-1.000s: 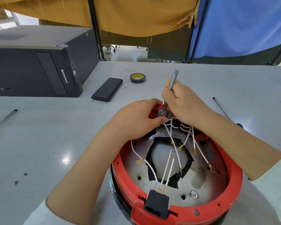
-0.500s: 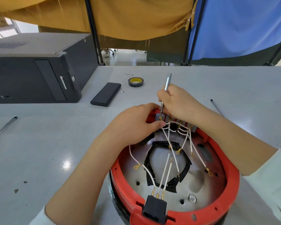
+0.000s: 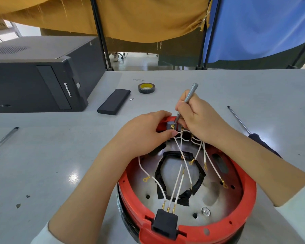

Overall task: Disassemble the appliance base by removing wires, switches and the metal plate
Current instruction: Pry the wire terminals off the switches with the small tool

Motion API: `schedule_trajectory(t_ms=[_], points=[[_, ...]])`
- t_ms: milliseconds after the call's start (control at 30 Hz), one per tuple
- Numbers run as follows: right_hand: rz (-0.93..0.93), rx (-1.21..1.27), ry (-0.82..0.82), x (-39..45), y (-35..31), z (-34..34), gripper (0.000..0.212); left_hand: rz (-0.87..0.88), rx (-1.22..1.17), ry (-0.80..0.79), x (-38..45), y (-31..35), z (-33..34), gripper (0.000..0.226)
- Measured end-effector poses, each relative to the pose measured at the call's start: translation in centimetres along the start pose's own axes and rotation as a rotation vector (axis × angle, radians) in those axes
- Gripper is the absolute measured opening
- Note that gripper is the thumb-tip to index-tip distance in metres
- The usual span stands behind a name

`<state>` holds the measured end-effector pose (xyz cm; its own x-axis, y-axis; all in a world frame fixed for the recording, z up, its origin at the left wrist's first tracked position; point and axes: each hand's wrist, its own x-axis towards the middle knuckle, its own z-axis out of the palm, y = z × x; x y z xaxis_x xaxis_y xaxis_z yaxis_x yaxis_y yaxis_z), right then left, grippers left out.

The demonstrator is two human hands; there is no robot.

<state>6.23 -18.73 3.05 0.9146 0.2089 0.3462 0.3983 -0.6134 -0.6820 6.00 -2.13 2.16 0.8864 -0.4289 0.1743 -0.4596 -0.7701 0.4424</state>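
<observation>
A round red appliance base (image 3: 243, 208) lies open side up on the grey table, its metal plate (image 3: 211, 196) inside. Several white wires (image 3: 179, 184) with gold terminals run from a black socket (image 3: 165, 223) at the near rim to grey switches (image 3: 171, 126) at the far rim. My left hand (image 3: 144, 134) grips the far rim beside the switches, thumb inside. My right hand (image 3: 199, 118) holds a thin silver tool (image 3: 189, 96) like a pen, its tip on a switch terminal.
A black computer case (image 3: 33, 85) stands at the left. A black slab (image 3: 114, 101), a tape roll (image 3: 145, 88) and a small screw (image 3: 131, 99) lie beyond the base. A screwdriver (image 3: 239, 120) lies to the right, a metal rod (image 3: 4, 140) to the left.
The view has shifted slightly. My right hand has tilted the silver tool more to the right, its tip staying at the switch terminals. My left hand keeps its hold on the rim.
</observation>
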Motion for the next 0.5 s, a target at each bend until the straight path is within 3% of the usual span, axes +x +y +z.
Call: schedule_trajectory(t_ms=[267, 500], points=[[-0.038, -0.184, 0.0, 0.2, -0.1, 0.2, 0.015, 0.0, -0.005, -0.004, 0.1, 0.0, 0.0, 0.048], [0.117, -0.167, -0.055, 1.3, -0.4, 0.1, 0.017, -0.014, -0.014, -0.021, 0.0, -0.1, 0.0, 0.054]])
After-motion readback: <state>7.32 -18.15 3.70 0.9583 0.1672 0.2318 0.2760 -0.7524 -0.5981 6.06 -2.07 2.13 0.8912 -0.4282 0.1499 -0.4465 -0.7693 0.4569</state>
